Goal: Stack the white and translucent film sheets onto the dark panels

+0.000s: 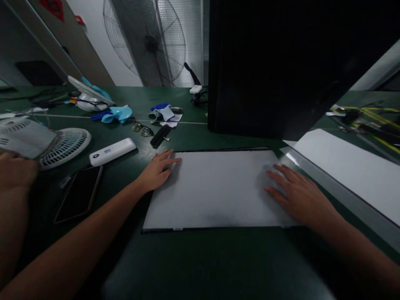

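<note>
A flat white rectangular panel [215, 189] with a thin dark border lies on the green table in front of me. My left hand [158, 170] is at its upper left corner, fingers apart, with the index finger reaching over the white surface. Over the panel's right side is my right hand [293, 191], its fingers spread and nothing held in them. Whether the right fingertips touch the sheet or hover just above it, I cannot tell.
A large black screen [268, 71] stands behind the panel. White sheets [350, 162] lie at the right. On the left are a phone [80, 193], a white power bank [113, 151], eyeglasses [143, 128] and a small white fan [65, 146], beside another person's hand [17, 171].
</note>
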{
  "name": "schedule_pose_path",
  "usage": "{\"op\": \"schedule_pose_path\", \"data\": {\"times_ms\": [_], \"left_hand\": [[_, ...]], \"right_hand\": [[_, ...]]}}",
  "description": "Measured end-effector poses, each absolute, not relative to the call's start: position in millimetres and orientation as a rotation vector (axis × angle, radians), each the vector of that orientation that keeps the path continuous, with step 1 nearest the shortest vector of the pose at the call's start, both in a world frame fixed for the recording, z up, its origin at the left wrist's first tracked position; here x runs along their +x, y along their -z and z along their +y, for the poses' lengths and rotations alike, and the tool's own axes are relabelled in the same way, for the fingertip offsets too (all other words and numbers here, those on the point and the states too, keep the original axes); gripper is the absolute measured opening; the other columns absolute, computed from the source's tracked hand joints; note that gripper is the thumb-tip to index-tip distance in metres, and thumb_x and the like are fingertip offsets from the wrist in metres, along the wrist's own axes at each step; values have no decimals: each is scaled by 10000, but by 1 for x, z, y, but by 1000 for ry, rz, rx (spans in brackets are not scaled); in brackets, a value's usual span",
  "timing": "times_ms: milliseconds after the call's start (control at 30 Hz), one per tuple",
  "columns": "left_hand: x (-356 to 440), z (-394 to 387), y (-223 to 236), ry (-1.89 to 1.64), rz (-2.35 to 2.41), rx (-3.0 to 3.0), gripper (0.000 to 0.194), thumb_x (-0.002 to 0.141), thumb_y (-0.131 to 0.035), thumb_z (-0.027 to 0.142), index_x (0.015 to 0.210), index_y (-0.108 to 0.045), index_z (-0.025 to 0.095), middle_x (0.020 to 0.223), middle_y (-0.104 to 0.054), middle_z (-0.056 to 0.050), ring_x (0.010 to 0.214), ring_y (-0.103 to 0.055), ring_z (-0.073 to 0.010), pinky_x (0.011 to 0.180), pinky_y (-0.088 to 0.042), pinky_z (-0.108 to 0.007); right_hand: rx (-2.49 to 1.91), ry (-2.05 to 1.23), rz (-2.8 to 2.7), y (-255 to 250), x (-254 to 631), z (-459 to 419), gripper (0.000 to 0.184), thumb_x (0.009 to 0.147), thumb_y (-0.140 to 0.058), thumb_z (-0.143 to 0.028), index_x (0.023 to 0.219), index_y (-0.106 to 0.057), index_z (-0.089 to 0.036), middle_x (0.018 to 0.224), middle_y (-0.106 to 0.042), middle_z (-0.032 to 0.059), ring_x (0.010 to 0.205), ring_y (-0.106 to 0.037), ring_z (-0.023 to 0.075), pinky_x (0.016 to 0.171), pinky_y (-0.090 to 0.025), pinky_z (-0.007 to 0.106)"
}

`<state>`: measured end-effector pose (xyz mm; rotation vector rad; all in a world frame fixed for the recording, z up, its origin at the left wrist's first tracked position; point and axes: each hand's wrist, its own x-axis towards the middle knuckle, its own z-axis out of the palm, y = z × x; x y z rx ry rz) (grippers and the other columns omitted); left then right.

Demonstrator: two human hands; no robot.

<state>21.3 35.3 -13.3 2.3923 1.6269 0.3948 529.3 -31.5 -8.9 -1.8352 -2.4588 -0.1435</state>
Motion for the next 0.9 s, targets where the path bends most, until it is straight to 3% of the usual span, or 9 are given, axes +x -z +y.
{"op": "schedule_pose_path", "data": {"times_ms": [100,233,433,600,667,767,833,900], "left_hand": [[23,35,12,-411,1766,2407,520,929,-501,296,1382,-753,251,1697,-470,-84,1583,-412,-369,1316,-231,-670],[30,31,11,-411,1849,2403,492,985,-495,416,1333,-787,229,1633,-553,-90,1535,-487,-377,1292,-360,-582],[33,27,15,-334,1832,2397,660,985,-520,554,1521,-631,184,1688,-482,-112,1600,-363,-410,1302,-348,-567],[23,32,18,-371,1756,2355,749,976,-522,597,1575,-545,148,1736,-393,-143,1642,-253,-421,1316,-283,-623],[21,34,18,-383,1725,2361,747,979,-518,593,1576,-536,144,1740,-384,-147,1645,-241,-421,1316,-275,-636],[21,35,19,-399,1715,2384,743,981,-508,591,1573,-535,144,1737,-389,-153,1644,-245,-423,1318,-264,-643],[21,35,20,-400,1715,2395,744,983,-495,593,1568,-540,134,1733,-392,-165,1643,-244,-431,1317,-261,-651],[21,35,21,-397,1708,2404,742,988,-484,594,1562,-549,129,1730,-394,-171,1640,-249,-436,1319,-258,-649]], "right_hand": [[-1994,134,-2319,11,549,-19,806,1071,-247,-716,1533,-585,-150,1584,-462,215,1411,-487,459,1129,-452,707],[-2066,85,-2225,11,555,-11,764,1049,-323,-728,1483,-628,-178,1476,-560,185,1303,-565,414,1109,-497,635],[-2102,28,-2134,7,540,-17,718,1035,-417,-684,1517,-598,-184,1448,-591,172,1299,-570,390,1104,-503,584],[-2190,-64,-2065,-9,558,-12,614,1060,-459,-616,1513,-593,-225,1265,-699,120,1040,-687,285,911,-570,423],[-2246,-20,-2015,-15,579,-7,590,1085,-416,-578,1508,-595,-207,1355,-659,141,1174,-648,311,989,-537,435],[-2373,81,-1890,-12,615,0,713,1100,-340,-635,1588,-502,-142,1613,-421,215,1470,-411,416,1175,-401,556],[-2477,72,-1802,-3,636,4,815,1092,-283,-710,1632,-436,-119,1676,-295,252,1533,-306,449,1198,-347,625],[-2565,28,-1740,5,650,6,899,1072,-202,-782,1643,-415,-120,1686,-258,272,1553,-267,456,1184,-332,666]]}}
